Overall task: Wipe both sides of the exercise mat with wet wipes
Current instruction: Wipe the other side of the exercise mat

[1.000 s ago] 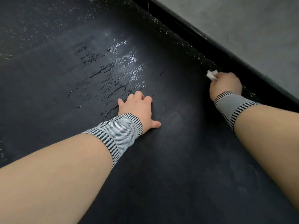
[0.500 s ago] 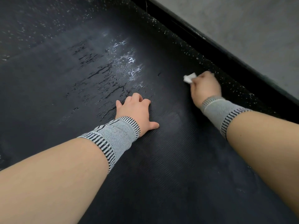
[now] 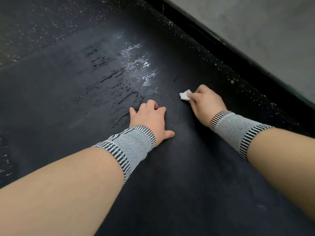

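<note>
A dark ribbed exercise mat (image 3: 179, 167) lies flat on the floor and fills most of the view. Wet streaks (image 3: 129, 77) glisten on it ahead of my hands. My left hand (image 3: 150, 120) rests palm down on the mat with fingers curled and thumb out, holding nothing. My right hand (image 3: 206, 101) is closed on a small white wet wipe (image 3: 185, 95), pressing it against the mat to the right of the wet patch. Only a corner of the wipe shows past my fingers. Both wrists wear grey striped bands.
Black speckled floor (image 3: 51, 23) borders the mat at the back and left. A black baseboard (image 3: 238, 53) runs diagonally along the right, with a grey wall (image 3: 264, 23) above it. A narrow speckled strip (image 3: 247, 89) lies between mat and baseboard.
My right hand has slid the wipe leftward across the mat, from near the baseboard edge toward the middle. My left hand has stayed planted in place.
</note>
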